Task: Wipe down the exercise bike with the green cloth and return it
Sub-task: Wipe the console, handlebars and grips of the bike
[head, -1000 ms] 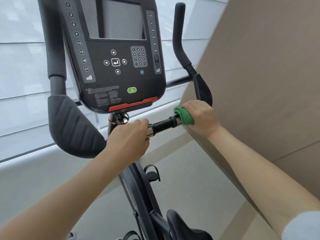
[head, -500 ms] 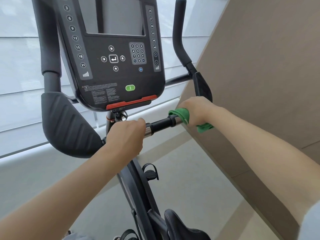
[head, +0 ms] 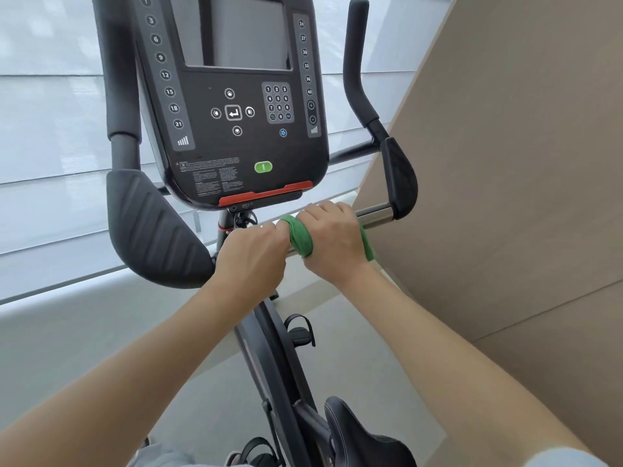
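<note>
Two hands meet on the exercise bike (head: pixel 269 358), its matte black console (head: pixel 232 106) above ribbed rubber pads. The right hand (head: pixel 332 239), its grip clenched around the soft, bunched green cloth (head: pixel 300 235), has slid inward from the handlebar's outer end, baring the chrome tube (head: pixel 374 214); wiping looks well underway. The left hand (head: pixel 254 256) grasps the bar just beside the cloth.

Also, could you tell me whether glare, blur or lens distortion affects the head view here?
Head view: soft, even daylight from the blinds; a pale reflection washes the console screen; wide-angle bending curves the handlebar uprights; the green cloth and both hands look sharp, with no motion blur.
</note>
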`<act>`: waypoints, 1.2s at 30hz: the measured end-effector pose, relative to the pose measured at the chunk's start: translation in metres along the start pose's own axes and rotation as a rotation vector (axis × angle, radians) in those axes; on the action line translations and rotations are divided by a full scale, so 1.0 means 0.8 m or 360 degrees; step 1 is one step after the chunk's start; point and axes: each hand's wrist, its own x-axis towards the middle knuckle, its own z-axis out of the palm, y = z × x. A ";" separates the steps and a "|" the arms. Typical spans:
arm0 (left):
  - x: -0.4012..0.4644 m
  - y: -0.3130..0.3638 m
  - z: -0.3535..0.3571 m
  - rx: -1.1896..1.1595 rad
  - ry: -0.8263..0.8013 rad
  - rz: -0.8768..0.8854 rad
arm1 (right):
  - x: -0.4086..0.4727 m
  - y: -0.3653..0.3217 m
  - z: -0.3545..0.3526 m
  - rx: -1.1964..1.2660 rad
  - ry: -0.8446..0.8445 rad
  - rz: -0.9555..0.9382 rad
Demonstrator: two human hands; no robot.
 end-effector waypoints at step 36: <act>-0.171 -0.222 -0.024 -0.1206 0.0169 0.0466 | -0.017 -0.215 -0.064 0.0171 -0.0140 0.0471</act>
